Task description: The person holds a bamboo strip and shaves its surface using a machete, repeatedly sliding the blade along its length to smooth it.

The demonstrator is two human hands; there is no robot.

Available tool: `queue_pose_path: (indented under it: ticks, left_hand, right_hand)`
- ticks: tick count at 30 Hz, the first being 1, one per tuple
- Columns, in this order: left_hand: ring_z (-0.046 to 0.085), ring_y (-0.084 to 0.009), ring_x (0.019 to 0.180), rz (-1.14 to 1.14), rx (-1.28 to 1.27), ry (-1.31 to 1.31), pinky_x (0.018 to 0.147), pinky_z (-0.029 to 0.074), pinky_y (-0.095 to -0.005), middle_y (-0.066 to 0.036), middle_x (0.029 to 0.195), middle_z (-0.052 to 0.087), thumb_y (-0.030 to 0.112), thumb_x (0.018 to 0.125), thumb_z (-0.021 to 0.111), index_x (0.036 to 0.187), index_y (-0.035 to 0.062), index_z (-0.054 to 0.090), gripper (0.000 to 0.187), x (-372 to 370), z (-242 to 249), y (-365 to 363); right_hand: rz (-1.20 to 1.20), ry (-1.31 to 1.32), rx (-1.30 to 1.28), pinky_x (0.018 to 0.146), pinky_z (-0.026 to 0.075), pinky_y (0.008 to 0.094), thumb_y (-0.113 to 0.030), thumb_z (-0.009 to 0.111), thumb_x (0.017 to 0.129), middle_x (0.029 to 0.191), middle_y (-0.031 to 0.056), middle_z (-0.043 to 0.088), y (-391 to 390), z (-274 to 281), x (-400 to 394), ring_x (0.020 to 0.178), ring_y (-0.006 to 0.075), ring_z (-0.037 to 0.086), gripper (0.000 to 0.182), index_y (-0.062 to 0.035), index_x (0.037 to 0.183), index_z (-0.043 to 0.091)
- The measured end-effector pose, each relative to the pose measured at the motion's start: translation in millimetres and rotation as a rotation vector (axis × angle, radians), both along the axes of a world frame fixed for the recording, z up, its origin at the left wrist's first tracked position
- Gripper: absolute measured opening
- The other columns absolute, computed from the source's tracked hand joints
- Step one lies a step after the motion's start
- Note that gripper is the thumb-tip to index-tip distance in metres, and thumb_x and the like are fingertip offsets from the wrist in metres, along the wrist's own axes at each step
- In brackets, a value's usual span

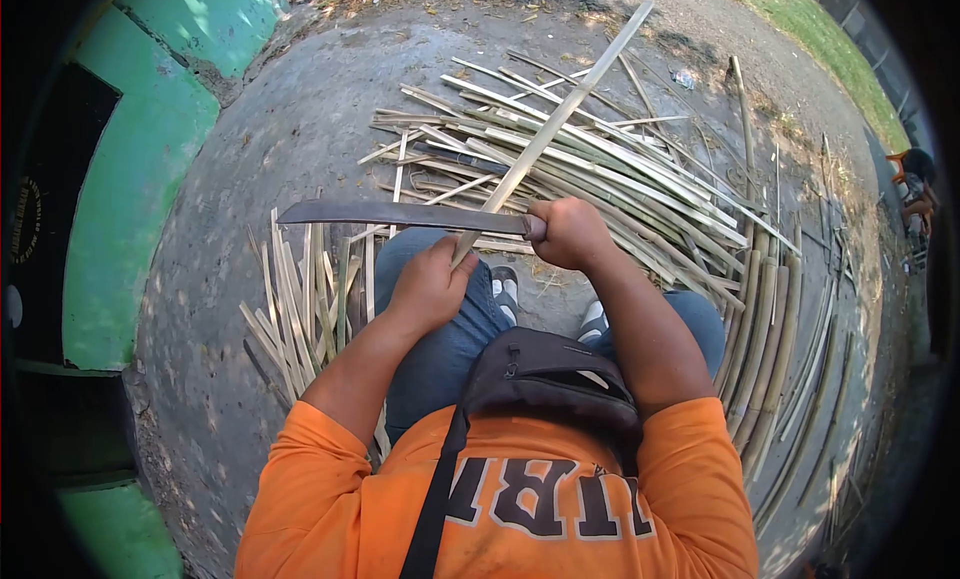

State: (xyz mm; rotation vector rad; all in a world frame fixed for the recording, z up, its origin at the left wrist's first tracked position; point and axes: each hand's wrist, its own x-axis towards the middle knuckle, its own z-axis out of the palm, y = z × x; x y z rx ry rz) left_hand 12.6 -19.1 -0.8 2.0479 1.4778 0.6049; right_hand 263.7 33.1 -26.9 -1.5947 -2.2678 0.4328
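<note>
My right hand (570,235) is closed round the handle of a long machete (400,215), whose dark blade points left. In my left hand (431,284) is the lower end of a long, pale bamboo strip (560,111), which slants up and away to the right. The blade crosses the strip just above my left fingers. Beyond my hands lies a loose pile of split bamboo strips (610,169) on the ground.
More split strips (292,299) lie at my left, and thicker bamboo poles (765,339) at my right. A black bag (550,379) rests on my lap. Green wall (130,209) stands at the left. Another person (914,184) is at the far right edge.
</note>
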Motion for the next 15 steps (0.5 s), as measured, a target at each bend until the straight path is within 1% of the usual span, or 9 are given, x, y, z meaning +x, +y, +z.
queue_pose_path:
  ticks: [3, 6, 7, 10, 12, 13, 15]
  left_hand:
    - [0.067, -0.0501, 0.094, 0.007, 0.018, 0.029, 0.079, 0.052, -0.0577, -0.028, 0.098, 0.071, 0.029, 0.101, 0.061, 0.115, -0.0013, 0.064, 0.034, -2, -2, 1]
    - [0.067, -0.0498, 0.094, -0.002, 0.026, 0.035, 0.079, 0.052, -0.0573, -0.027, 0.096, 0.071, 0.029, 0.101, 0.062, 0.116, -0.0010, 0.064, 0.033, 0, -5, -2]
    - [0.066, -0.0498, 0.093, 0.003, 0.044, 0.032, 0.079, 0.052, -0.0572, -0.027, 0.096, 0.071, 0.029, 0.101, 0.062, 0.116, -0.0008, 0.064, 0.033, -1, -4, -1]
    - [0.066, -0.0497, 0.092, 0.023, -0.011, -0.014, 0.078, 0.051, -0.0564, -0.027, 0.096, 0.071, 0.028, 0.102, 0.062, 0.116, 0.0009, 0.064, 0.031, -6, 1, -2]
    - [0.066, -0.0496, 0.090, 0.029, -0.032, -0.031, 0.077, 0.051, -0.0561, -0.026, 0.095, 0.070, 0.028, 0.102, 0.062, 0.115, 0.0018, 0.064, 0.029, -7, 3, -6]
    - [0.066, -0.0495, 0.089, 0.028, -0.042, -0.036, 0.076, 0.051, -0.0559, -0.026, 0.094, 0.070, 0.028, 0.102, 0.062, 0.114, 0.0022, 0.064, 0.029, -7, 3, -7]
    - [0.066, -0.0470, 0.086, 0.017, 0.014, -0.012, 0.074, 0.050, -0.0519, -0.024, 0.090, 0.069, 0.027, 0.102, 0.061, 0.111, 0.0014, 0.065, 0.027, -5, 1, -7]
  right_hand:
    - [0.022, -0.022, 0.007, 0.073, 0.057, 0.0506, -0.025, 0.068, 0.079, 0.080, 0.0147, 0.072, 1, -7, 5, 0.081, 0.0391, 0.071, 0.013, -0.0143, 0.086, 0.070]
    - [-0.006, -0.065, 0.012, 0.074, 0.057, 0.0499, -0.027, 0.069, 0.080, 0.080, 0.0142, 0.072, 4, -8, 6, 0.082, 0.0386, 0.071, 0.014, -0.0147, 0.085, 0.070]
    - [-0.003, -0.051, 0.023, 0.076, 0.057, 0.0502, -0.029, 0.068, 0.082, 0.081, 0.0154, 0.072, 6, -13, 8, 0.084, 0.0393, 0.071, 0.016, -0.0134, 0.085, 0.069]
    - [-0.186, -0.033, 0.002, 0.078, 0.057, 0.0511, -0.030, 0.066, 0.086, 0.084, 0.0182, 0.072, 12, -11, 26, 0.086, 0.0412, 0.070, 0.018, -0.0126, 0.088, 0.071]
    - [-0.367, 0.155, -0.028, 0.080, 0.055, 0.0521, -0.031, 0.064, 0.090, 0.089, 0.0210, 0.072, 23, -11, 51, 0.088, 0.0434, 0.069, 0.022, -0.0110, 0.094, 0.073]
    - [-0.467, 0.254, -0.077, 0.081, 0.054, 0.0525, -0.030, 0.064, 0.092, 0.093, 0.0227, 0.072, 29, -11, 59, 0.089, 0.0451, 0.068, 0.023, -0.0099, 0.099, 0.073]
    - [-0.494, 0.320, -0.041, 0.081, 0.054, 0.0528, -0.029, 0.064, 0.091, 0.093, 0.0234, 0.072, 27, -15, 60, 0.090, 0.0456, 0.068, 0.024, -0.0090, 0.101, 0.073]
